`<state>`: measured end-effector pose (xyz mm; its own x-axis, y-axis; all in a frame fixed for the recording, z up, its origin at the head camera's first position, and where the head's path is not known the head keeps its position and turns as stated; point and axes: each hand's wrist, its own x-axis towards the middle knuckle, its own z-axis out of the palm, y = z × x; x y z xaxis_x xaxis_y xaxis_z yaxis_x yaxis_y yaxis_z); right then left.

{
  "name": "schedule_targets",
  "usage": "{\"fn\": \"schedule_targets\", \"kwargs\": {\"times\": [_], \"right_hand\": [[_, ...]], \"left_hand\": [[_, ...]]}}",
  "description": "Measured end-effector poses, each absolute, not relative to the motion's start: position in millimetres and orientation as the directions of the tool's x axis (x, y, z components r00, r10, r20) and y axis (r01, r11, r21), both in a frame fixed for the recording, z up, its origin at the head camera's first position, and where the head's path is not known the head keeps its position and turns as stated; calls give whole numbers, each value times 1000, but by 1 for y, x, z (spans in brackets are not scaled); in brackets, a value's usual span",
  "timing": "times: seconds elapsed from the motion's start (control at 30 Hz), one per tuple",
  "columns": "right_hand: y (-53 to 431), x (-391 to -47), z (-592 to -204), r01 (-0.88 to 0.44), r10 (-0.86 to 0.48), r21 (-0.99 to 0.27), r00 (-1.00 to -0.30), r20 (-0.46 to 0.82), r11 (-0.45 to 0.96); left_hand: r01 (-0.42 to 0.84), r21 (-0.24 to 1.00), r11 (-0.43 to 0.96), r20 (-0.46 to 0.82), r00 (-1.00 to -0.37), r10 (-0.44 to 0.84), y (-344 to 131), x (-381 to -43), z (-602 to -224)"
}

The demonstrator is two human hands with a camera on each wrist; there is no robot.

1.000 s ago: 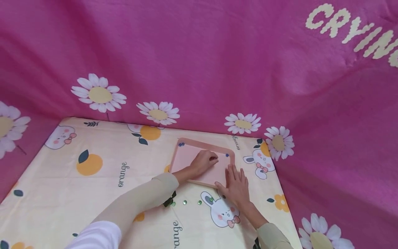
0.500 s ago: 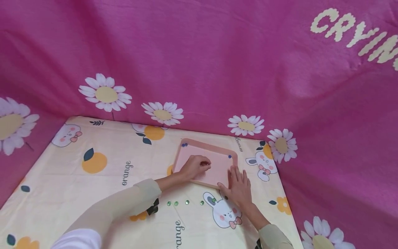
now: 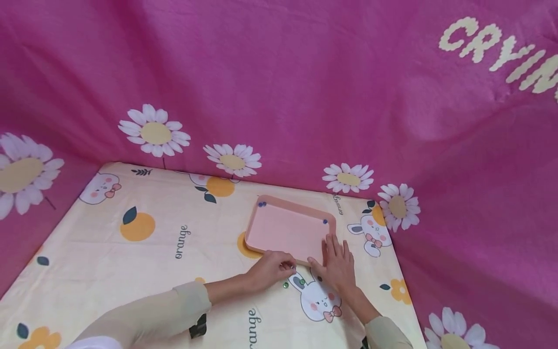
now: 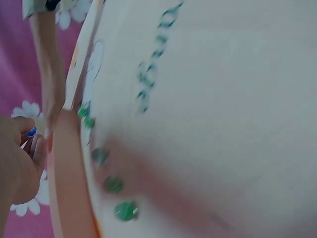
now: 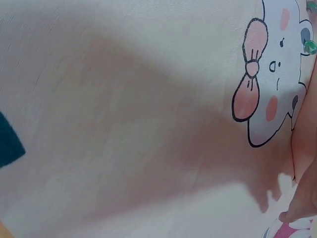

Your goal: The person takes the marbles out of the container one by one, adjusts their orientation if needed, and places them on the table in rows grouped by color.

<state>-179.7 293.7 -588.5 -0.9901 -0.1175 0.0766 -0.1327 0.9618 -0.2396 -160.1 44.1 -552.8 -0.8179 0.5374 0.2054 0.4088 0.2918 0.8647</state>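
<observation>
My left hand [image 3: 271, 269] is at the near edge of a pink tray [image 3: 287, 228], next to green glass gems [image 3: 285, 285] on the cloth. In the left wrist view a small blue gem [image 4: 31, 132] is pinched between thumb and fingers. With fingers spread straight, my right hand [image 3: 339, 264] rests on the tray's right edge. Inside the tray, blue gems [image 3: 262, 204] lie in the far left corner, and a single blue gem [image 3: 325, 221] in the far right corner. Several green gems [image 4: 113, 184] line up along the tray's side [image 4: 69, 173]; the left hand hides some in the head view.
A cream tablecloth [image 3: 161, 281] printed with oranges and rabbits covers the table. Behind and to the right hangs a magenta cloth [image 3: 279, 87] with printed daisies, close beyond the table's far edge.
My left hand has drawn back from over the tray's middle to its near edge, now covering part of the green row. My right hand stays on the tray's edge.
</observation>
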Motion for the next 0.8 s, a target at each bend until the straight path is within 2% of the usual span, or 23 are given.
{"fn": "schedule_targets", "kwargs": {"times": [0.4, 0.63, 0.8], "right_hand": [[295, -180, -591, -106, -101, -241, -994, 31, 965], [294, -180, -593, -128, -113, -238, -991, 74, 963], [293, -180, -592, -119, -107, -238, -992, 61, 964]], "left_hand": [[444, 833, 331, 181, -783, 595, 42, -116, -573], [442, 824, 353, 159, -780, 605, 42, -104, -587], [435, 814, 385, 134, -786, 604, 42, -98, -593]]}}
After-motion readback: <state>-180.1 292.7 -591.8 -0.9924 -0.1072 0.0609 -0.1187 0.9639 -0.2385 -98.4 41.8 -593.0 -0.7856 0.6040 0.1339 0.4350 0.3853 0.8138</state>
